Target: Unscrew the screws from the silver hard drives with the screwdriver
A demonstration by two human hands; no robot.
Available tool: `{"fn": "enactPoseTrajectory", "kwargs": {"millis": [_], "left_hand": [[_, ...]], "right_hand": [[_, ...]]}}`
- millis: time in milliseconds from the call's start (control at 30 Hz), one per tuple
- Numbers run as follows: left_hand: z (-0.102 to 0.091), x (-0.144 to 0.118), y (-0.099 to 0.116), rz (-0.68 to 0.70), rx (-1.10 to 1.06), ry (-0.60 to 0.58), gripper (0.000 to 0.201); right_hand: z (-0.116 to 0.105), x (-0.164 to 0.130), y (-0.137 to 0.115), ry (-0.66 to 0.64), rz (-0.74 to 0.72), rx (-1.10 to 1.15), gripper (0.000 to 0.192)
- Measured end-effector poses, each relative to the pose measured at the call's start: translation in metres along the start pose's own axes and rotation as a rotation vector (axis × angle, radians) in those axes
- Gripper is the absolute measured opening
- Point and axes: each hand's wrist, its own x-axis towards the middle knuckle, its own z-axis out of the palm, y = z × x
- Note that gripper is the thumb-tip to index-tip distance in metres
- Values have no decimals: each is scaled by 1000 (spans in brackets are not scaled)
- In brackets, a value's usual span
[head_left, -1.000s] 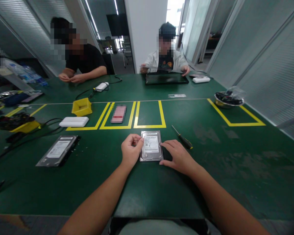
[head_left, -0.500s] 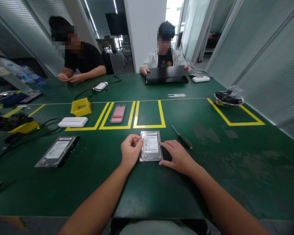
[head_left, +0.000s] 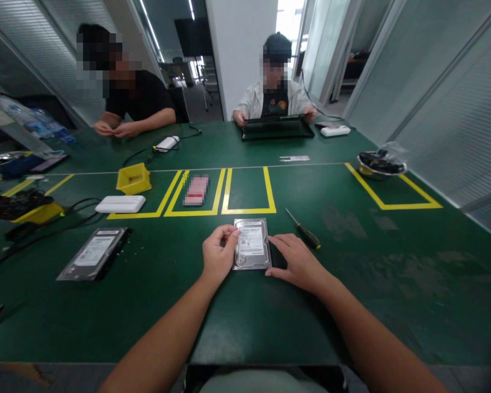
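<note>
change: hard drive (head_left: 251,244) now looks tipped a little, its left edge raised under the left hand's fingers; a second ago it lay flat. Both hands in about the same places. Person at far side has the dark tray down flat again.
drive place: near middle of the green table (head_left: 245,322), just this side of the empty yellow-taped box (head_left: 249,191), label up.
drive axis: long side runs near to far, short sides left-right.
left hand (head_left: 217,255): curled shut on the drive's left edge, thumb and fingertips pinching near the far-left corner. Drive lies right of this hand, touching.
right hand (head_left: 298,262): flat, fingers spread on the table, fingertips at the drive's right edge; holding nothing. Drive lies left of it; contact cannot be told.
nearer hand: left, it alone has the grip.
screwdriver (head_left: 303,230): just right of the drive, beyond the right hand, untouched.
second drive (head_left: 94,253): well apart, left.
yellow bin (head_left: 133,178): far left.
white box (head_left: 120,204): just near of the bin.
others: two people at the far edge, hands on their own things.
</note>
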Motion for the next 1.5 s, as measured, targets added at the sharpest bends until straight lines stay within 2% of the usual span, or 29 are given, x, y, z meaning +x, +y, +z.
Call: {"fn": "enactPoseTrajectory", "kwargs": {"millis": [300, 500, 700, 833, 933, 1033, 1500], "left_hand": [[-1, -3, 3, 115, 115, -39, 11], [-3, -7, 14, 395, 302, -89, 10], [-2, -18, 18, 665, 361, -251, 18], [1, -24, 19, 748, 343, -340, 24], [4, -29, 22, 776, 317, -396, 26], [6, -32, 24, 770, 287, -420, 26], [14, -36, 27, 674, 347, -649, 11]], "right_hand": [[1, 0, 4, -11, -1, -3, 82], [2, 0, 2, -20, 0, 13, 80], [0, -2, 3, 1, -10, -23, 84], [-3, -3, 4, -11, 2, -67, 62], [-4, -3, 4, -54, -1, -76, 46], [-4, -3, 4, -81, -19, -76, 41], [-3, -4, 5, -135, -45, -111, 40]]}}
